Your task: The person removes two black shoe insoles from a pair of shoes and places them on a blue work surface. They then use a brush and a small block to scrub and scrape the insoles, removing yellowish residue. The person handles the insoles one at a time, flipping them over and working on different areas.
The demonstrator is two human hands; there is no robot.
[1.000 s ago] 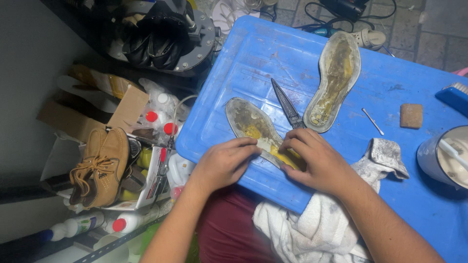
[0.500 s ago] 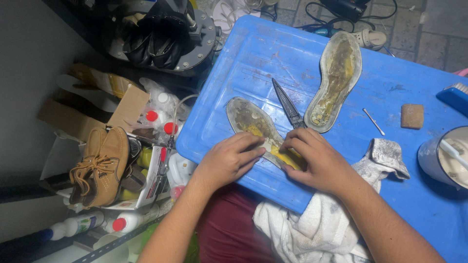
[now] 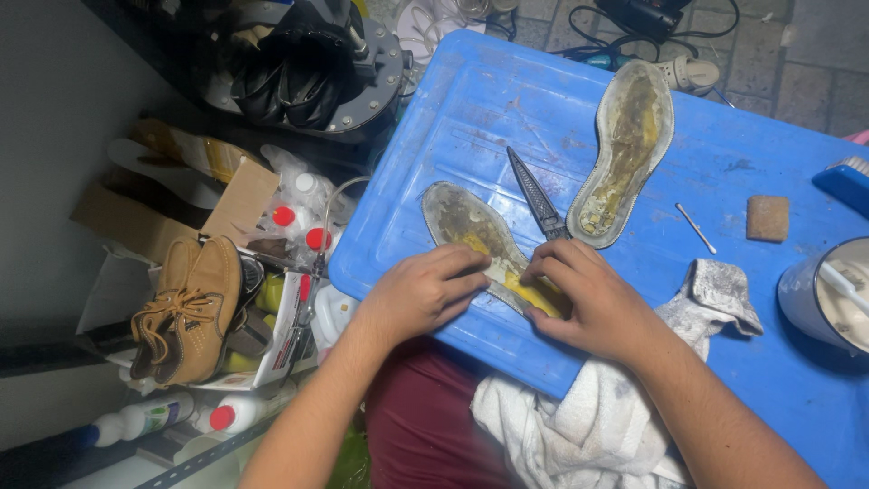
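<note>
Head view: both hands press one worn insole [image 3: 480, 240] flat on the blue surface [image 3: 471, 109] — left hand [image 3: 421, 292] fingers extended, right hand [image 3: 588, 299] curled, gripping a knife [image 3: 536, 195]. Right of it, a cup [image 3: 828, 299] holds pale paste and a stick.

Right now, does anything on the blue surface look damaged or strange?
Yes. Both shoe soles look worn: the sole under the hands and the second sole carry yellow-brown residue on their inner faces. A pointed metal tool lies loose between them. The left hand and right hand press on the near sole.
</note>
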